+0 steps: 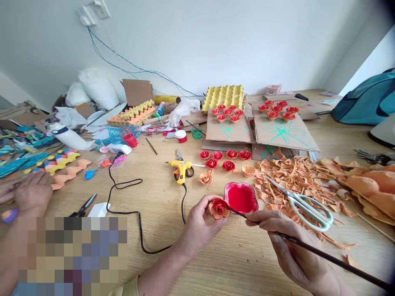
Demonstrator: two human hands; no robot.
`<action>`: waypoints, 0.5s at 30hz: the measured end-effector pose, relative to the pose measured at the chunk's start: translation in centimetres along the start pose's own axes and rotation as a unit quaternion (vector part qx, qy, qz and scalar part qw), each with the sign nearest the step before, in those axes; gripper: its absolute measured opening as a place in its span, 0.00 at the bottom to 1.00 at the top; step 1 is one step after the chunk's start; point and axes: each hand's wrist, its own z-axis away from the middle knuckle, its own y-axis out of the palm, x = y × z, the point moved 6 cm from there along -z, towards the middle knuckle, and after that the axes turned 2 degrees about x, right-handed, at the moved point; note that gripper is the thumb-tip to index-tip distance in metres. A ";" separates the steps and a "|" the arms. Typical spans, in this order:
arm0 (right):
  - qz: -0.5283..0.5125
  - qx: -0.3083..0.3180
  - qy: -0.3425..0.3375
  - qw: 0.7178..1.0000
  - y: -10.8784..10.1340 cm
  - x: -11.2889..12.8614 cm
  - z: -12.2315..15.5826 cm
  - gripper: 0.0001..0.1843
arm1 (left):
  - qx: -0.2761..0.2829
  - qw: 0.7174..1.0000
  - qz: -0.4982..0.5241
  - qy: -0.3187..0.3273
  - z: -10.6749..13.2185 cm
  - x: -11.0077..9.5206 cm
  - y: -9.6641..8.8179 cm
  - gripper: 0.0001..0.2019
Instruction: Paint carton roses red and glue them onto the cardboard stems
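Observation:
Between its thumb and fingers, my left hand (202, 224) holds a paper rose (219, 209), its centre red and its outer petals partly orange. My right hand (293, 246) grips a dark-handled paintbrush (308, 249), whose tip touches the rose's right side. Just behind the rose stands a dish of red paint (241, 198). An unpainted orange rose (205, 178) and a stack of orange petal cups (248, 171) sit beyond, near several red roses (228, 165) on the table.
A yellow glue gun (180, 169) with a black cord lies left of centre. White-handled scissors (305, 207) rest by orange scraps (290, 176) at right. Cardboard sheets (286, 135) carry more red roses. At far left, another person's hands (33, 191) touch zigzag carton strips (69, 172).

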 end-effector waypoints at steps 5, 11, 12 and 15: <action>-0.025 -0.021 0.005 0.999 -0.2 -0.1 0.3 0.18 | 0.000 1.000 0.015 -0.001 -0.1 0.3 -0.1 0.18; -0.017 -0.010 0.006 1.000 0.0 0.0 0.2 0.18 | 0.011 1.000 0.024 -0.006 0.0 0.2 0.1 0.18; -0.009 -0.006 0.003 1.000 0.0 0.1 0.1 0.18 | 0.008 1.000 0.028 -0.006 0.0 0.2 0.1 0.18; 0.017 0.001 -0.001 1.000 -0.1 0.2 0.0 0.17 | 0.001 0.999 0.032 -0.002 -0.1 0.3 -0.1 0.19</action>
